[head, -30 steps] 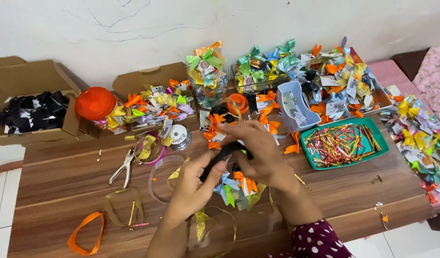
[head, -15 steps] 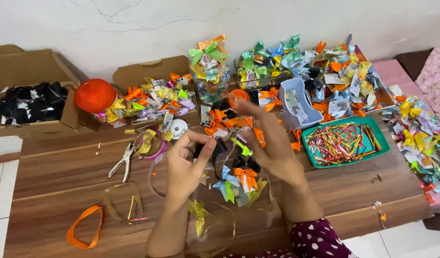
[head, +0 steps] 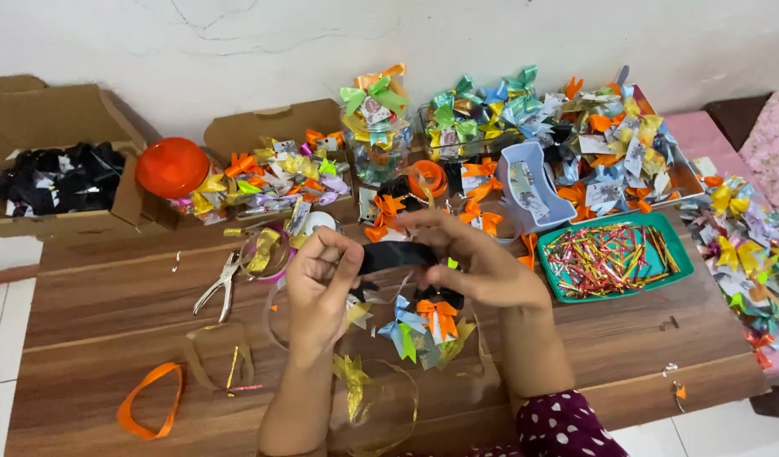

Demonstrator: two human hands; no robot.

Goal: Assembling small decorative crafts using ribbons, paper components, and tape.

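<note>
Fingers first: left hand [head: 322, 279] and right hand [head: 483, 262] are both pinched shut on one black ribbon strip [head: 396, 254], one hand at each end, strip held roughly level just above the desk [head: 110, 305]. I can't tell whether the strip is folded or looped yet; the fingers cover its ends.

Right under the hands: a small heap of finished bows [head: 423, 326], orange, blue and green, with loose gold ribbon curls [head: 356, 381] nearer me. So some bows are done and lie on the desk; I judge the black one as only just started, not yet shaped or tied.

Further out:
- left: metal pliers [head: 220, 283], an orange ribbon loop [head: 148, 402] near the desk edge
- far left: cardboard box of black bows [head: 55, 178], an orange round lid or bowl [head: 171, 167] beside it
- back row: second box of mixed bows [head: 279, 173], clear containers stuffed with bows [head: 457, 118]
- right: green tray of short metallic twist ties [head: 614, 258], light blue plastic holder [head: 525, 182] behind it
- far right: more bows [head: 745, 245] piled off the desk edge

Plenty already made; raw ribbon and ties still out, so more left to do, I'd say.
</note>
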